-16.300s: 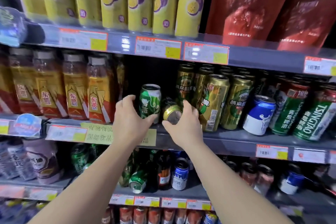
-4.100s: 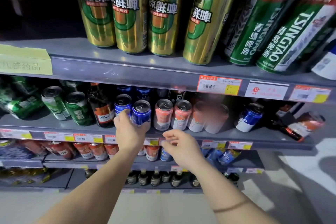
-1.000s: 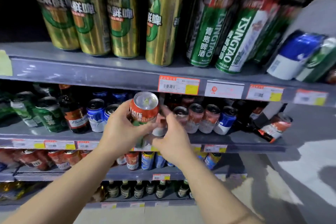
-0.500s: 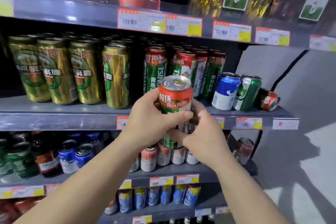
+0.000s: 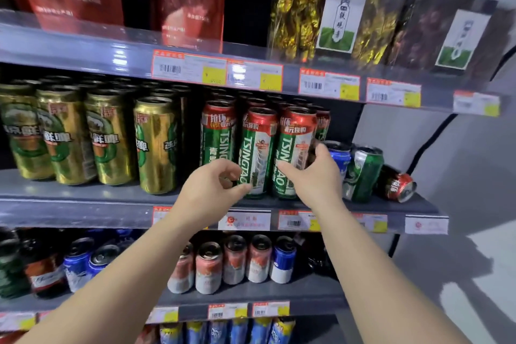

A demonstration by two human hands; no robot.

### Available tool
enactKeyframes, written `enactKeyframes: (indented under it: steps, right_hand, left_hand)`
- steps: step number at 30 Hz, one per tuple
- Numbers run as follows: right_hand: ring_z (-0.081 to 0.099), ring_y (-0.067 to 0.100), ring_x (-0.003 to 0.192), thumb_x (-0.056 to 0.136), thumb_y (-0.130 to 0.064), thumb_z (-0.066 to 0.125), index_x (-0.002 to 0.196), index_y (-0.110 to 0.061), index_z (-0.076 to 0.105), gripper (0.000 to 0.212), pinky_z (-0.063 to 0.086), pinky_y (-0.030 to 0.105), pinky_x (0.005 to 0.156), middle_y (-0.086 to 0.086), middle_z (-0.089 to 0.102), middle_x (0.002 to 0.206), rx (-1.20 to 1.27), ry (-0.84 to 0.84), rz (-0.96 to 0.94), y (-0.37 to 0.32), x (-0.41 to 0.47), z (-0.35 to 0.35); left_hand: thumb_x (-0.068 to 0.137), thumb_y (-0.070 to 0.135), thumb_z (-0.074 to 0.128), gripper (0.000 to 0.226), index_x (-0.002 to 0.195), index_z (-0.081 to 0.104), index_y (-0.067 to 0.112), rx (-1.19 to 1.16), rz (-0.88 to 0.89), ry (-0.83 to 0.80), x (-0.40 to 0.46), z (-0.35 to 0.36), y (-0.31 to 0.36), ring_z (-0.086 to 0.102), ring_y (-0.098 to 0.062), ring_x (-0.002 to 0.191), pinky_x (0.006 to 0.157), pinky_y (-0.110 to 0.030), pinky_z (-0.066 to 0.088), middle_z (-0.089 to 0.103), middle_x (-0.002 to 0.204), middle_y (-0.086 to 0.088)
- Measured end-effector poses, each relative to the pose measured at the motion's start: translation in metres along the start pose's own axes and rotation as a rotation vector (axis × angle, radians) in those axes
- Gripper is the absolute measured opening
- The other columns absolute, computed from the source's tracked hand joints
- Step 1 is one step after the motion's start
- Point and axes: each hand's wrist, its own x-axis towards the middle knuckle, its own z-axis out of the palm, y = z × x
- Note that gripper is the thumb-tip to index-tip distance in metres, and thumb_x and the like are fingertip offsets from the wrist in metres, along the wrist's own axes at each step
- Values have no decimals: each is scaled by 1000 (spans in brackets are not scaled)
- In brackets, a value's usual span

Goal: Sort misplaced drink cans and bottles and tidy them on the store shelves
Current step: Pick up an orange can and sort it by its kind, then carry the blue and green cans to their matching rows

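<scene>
Tsingtao can (image 5: 291,153), tall and red-topped, upright at the front of the shelf (image 5: 83,195), right against the right hand (image 5: 312,176). Thumb laid across its lower front, fingers reaching up past its right side; clamped or only steadying, impossible to tell. Likely full, so fairly heavy for its width and top-heavy; thin, smooth, probably slick wall, easily dented. Best taken round the mid-body with thumb opposite fingers, kept vertical, not pinched at the rim.

Left hand (image 5: 215,190) just left of it, low before the neighbouring can of the same kind, fingers loosely curled toward the thumb, holding nothing.

Just right of the right hand: a short blue can (image 5: 339,156), a green can (image 5: 363,173) leaning, and a red can (image 5: 396,183) on its side, apt to roll; probably still to be sorted.

Well left of the left hand, gold cans (image 5: 156,145) in rows.
</scene>
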Motion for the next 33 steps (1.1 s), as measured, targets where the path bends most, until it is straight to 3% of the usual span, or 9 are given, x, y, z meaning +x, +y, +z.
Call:
enactKeyframes:
  steps: [9,12,15,18,21,24,26,29,33]
  right_hand:
    - [57,15,116,83,-39,72,142,-24,42,68,47,30,88,-7,59,130,17,38,-1,16,3,15]
    - [53,14,115,85,-27,70,135,-23,52,53,43,25,94,-10,57,121,100,252,-95,26,-7,-4]
    - [45,23,119,78,-31,73,125,-25,59,50,27,23,99,-2,57,124,-137,511,-201,38,5,-37]
    - [34,26,133,72,-43,77,137,-28,47,73,27,38,111,5,43,143,-313,372,-98,49,27,-67]
    - [30,25,140,69,-40,84,148,-26,30,97,29,44,114,6,32,152,-218,198,-17,65,41,-89]
    - [37,23,137,71,-30,85,153,-27,15,108,33,38,109,1,36,152,-36,56,99,86,45,-92]
    - [52,20,124,71,-28,85,147,-25,31,93,42,37,104,-2,53,137,33,36,112,99,46,-86]
    - [63,16,104,67,-32,85,121,-24,54,62,51,36,89,-7,65,112,104,118,117,109,41,-80]
    - [59,15,106,65,-41,83,118,-24,50,64,46,26,79,-6,62,116,145,293,11,92,6,-89]
  left_hand:
    - [92,26,61,40,132,56,21,116,147,-187,16,30,2,59,-11,102,89,-23,45,63,109,8]
    - [90,30,64,50,137,51,22,178,159,-179,17,36,-4,54,-13,117,99,-26,42,59,128,5]
    - [87,34,67,48,132,55,21,115,152,-110,14,43,1,56,-11,114,99,-27,43,60,125,6]
    - [85,33,70,42,125,59,22,2,174,-60,7,56,17,57,-9,101,92,-27,47,62,111,9]
    - [84,33,72,42,122,60,22,-86,181,-93,0,73,31,57,-6,99,91,-25,47,61,107,12]
    - [82,34,74,41,119,61,23,-162,150,-131,-3,88,38,59,-7,103,96,-30,49,63,109,11]
    - [82,33,74,39,118,62,23,-191,131,-127,-6,95,41,60,-6,105,98,-31,48,64,111,11]
    - [81,31,75,38,116,62,24,-239,131,-65,-12,100,43,60,-3,106,97,-27,48,64,110,13]
    - [77,35,78,51,122,57,27,-339,182,-45,-27,98,51,57,3,109,91,-11,45,62,116,15]
